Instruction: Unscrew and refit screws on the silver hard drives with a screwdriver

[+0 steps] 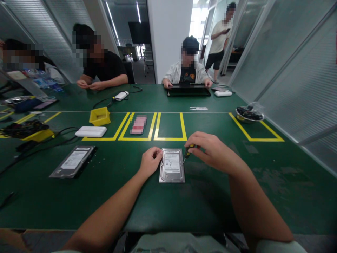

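A silver hard drive [172, 165] with a white label lies flat on the green table in front of me. My left hand [151, 161] grips its upper left edge, thumb and fingers closed together there. In my right hand [207, 149] is a small screwdriver [187, 151] with a black and yellow handle, held at a slant between the fingers. Its thin shaft points down to the right edge of the drive, and the tip is at or very near that edge.
A second hard drive [73, 161] lies to the left. Beyond it are a white power strip [91, 131], a yellow bin [99, 116] and a phone [138, 125]. A metal bowl [249, 114] of dark parts stands far right. Several people are across the table; one holds a black panel [189, 91].
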Demonstrator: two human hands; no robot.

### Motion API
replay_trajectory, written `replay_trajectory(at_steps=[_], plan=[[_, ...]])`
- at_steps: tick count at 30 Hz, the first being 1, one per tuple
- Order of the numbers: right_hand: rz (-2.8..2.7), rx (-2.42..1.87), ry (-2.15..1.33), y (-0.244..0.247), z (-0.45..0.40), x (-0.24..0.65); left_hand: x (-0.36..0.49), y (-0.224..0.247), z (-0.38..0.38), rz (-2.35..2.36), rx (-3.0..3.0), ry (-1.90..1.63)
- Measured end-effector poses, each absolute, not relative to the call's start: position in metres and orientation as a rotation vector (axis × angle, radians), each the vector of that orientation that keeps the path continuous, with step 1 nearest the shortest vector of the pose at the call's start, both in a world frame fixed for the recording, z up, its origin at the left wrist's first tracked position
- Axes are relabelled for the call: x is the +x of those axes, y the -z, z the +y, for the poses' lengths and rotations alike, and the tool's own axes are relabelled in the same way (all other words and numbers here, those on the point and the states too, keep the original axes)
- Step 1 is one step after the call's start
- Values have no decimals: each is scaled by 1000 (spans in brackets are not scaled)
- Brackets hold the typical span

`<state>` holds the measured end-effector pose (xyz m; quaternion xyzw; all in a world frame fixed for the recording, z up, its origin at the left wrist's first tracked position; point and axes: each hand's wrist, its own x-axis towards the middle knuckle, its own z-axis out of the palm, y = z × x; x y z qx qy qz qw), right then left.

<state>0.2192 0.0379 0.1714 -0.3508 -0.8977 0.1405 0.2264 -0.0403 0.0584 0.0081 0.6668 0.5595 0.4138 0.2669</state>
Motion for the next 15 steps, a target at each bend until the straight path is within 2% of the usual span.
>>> replay_trajectory(at_steps=[15], plan=[[-2456,-1028,-341,-170,38,216,-40,-8,59,1518,1812,-1099]])
